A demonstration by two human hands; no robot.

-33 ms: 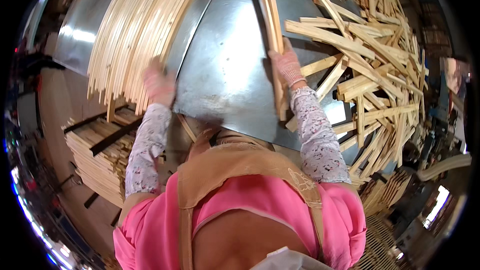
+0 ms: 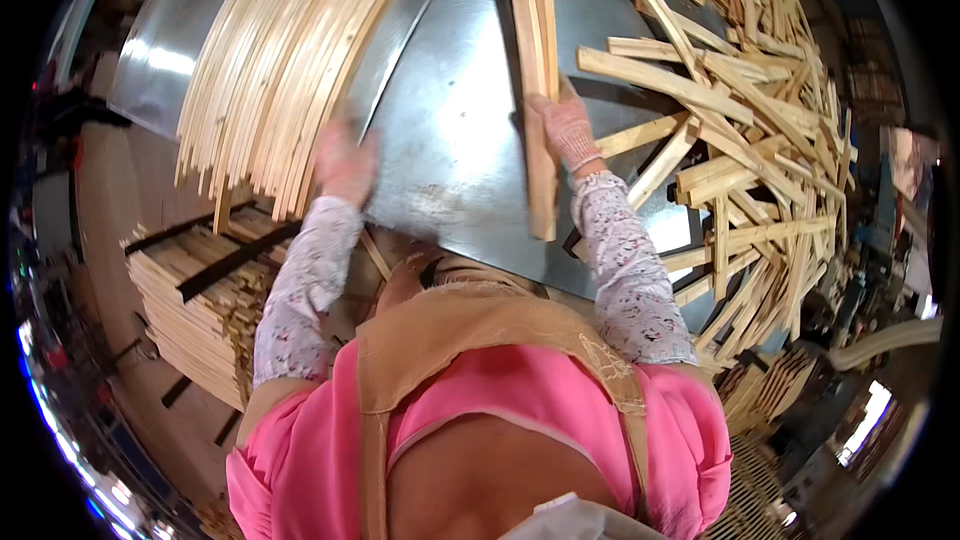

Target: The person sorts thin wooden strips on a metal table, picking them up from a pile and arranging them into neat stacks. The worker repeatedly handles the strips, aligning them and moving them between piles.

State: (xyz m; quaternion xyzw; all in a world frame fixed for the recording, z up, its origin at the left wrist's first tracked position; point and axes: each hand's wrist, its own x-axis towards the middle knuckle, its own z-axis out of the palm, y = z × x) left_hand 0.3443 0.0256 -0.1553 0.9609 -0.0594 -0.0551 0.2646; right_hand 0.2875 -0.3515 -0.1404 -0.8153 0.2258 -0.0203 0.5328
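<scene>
Fingers of right hand (image 2: 568,130) clench two long slats (image 2: 535,70); blurry left hand (image 2: 345,162) touches sorted bundle (image 2: 280,70), grip unclear.

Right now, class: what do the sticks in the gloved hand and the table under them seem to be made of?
Sticks: pale, unpainted wood, apparently rough-sawn; grain lines show. Table: probably sheet metal, grey and dully shiny, reflecting light in streaks.

Pale wood slats (image 2: 538,70) — long bundle, lengthwise on metal table (image 2: 450,130)
</scene>
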